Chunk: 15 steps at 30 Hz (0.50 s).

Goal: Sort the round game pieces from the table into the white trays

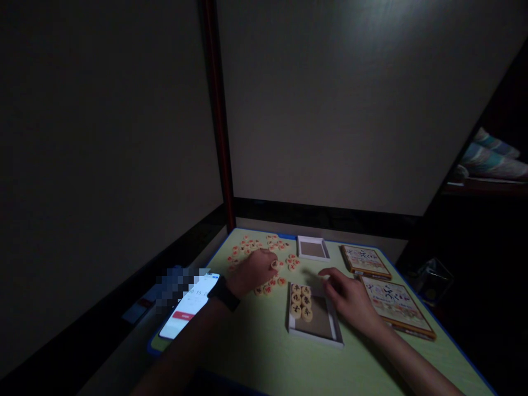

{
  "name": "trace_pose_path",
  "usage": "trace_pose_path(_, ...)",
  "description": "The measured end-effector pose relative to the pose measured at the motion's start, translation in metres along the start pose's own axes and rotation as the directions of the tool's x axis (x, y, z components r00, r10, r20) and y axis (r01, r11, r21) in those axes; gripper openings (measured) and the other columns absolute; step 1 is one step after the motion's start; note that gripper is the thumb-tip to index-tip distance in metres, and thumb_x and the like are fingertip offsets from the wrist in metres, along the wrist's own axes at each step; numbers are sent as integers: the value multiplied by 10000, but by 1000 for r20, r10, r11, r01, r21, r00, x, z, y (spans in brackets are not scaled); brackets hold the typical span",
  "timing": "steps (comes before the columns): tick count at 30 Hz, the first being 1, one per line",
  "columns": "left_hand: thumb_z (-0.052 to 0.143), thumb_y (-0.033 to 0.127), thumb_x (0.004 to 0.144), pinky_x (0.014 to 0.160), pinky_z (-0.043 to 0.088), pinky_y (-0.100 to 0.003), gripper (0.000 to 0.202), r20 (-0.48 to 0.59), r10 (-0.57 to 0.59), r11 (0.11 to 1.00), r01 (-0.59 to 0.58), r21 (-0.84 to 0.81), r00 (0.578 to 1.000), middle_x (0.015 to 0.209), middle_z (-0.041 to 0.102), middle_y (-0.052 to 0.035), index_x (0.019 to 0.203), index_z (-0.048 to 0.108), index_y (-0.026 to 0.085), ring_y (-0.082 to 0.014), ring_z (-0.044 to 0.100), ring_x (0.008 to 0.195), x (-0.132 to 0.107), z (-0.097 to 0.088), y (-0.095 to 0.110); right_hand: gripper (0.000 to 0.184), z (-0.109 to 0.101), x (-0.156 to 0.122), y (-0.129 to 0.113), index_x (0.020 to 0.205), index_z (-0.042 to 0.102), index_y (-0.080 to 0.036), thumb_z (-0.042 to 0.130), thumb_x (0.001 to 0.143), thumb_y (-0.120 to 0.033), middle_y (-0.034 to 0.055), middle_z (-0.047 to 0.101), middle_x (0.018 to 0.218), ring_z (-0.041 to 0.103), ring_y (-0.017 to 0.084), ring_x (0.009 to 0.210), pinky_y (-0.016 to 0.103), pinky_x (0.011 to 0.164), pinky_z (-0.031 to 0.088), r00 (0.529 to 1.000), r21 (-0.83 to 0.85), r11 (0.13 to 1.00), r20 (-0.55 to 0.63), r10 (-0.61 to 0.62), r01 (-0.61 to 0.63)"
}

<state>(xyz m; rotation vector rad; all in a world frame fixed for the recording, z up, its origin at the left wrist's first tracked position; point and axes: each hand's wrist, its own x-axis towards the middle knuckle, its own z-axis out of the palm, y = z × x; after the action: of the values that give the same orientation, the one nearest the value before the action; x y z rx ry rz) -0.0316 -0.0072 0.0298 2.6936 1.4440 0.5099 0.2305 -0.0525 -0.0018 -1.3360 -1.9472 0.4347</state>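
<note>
Round pale game pieces [251, 247] with red and black marks lie scattered over the far left of a green table [264, 352]. My left hand [253, 272], with a dark watch at the wrist, rests among them, its fingers pinched on one piece [274, 264]. A shallow white box tray [315, 324] lies in front of me with several pieces [301, 302] stacked in its far left corner. My right hand [350, 297] rests curled at the tray's far right edge; I cannot see anything in it.
A second white tray [312, 248] sits at the table's far edge. Two printed box lids [365, 261] [396, 305] lie to the right. A lit phone [190, 305] lies at the left edge. Walls and a dark red post [218, 115] stand behind.
</note>
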Motion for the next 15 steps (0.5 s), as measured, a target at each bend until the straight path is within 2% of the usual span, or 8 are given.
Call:
trace_pose_path(2,610,157,813,839,494,-283,90,-107,26,991,-39,-125,994,873,681,-46,884,663,172,-179,630,850,5,7,23,320,3,0,-4,1035,624,-194,510,870,-443,32,697,739,650,187,659,296,628,507,1000,210,978,-4,20,-19)
trace_pose_path(4,611,137,808,809,499,-264,120,-199,20,969,-68,-238,980,876,685,-35,901,676,177,-162,629,822,11,16,44,408,6,0,-7,1072,628,-185,567,846,-519,62,720,846,676,199,752,319,689,546,998,422,904,22,64,-67)
trace_pose_path(6,616,125,795,763,502,-242,133,-254,-14,936,-76,-342,967,872,686,-23,890,685,185,-149,628,800,17,25,61,502,9,2,-6,1092,645,-179,616,804,-589,77,728,875,688,214,789,351,725,567,991,561,817,58,123,-134)
trace_pose_path(10,651,83,739,697,505,-225,152,-241,-78,885,-44,-463,967,829,688,-16,849,702,174,-138,624,736,29,36,75,580,8,7,1,1048,689,-167,728,692,-623,77,734,824,695,224,749,378,717,578,970,664,711,104,219,-231)
trace_pose_path(15,688,62,689,685,513,-221,177,-223,-111,823,-36,-566,969,811,700,-8,827,718,169,-129,631,714,34,43,73,590,5,10,7,996,701,-141,787,631,-597,89,739,816,696,223,734,374,718,573,957,688,670,140,254,-279)
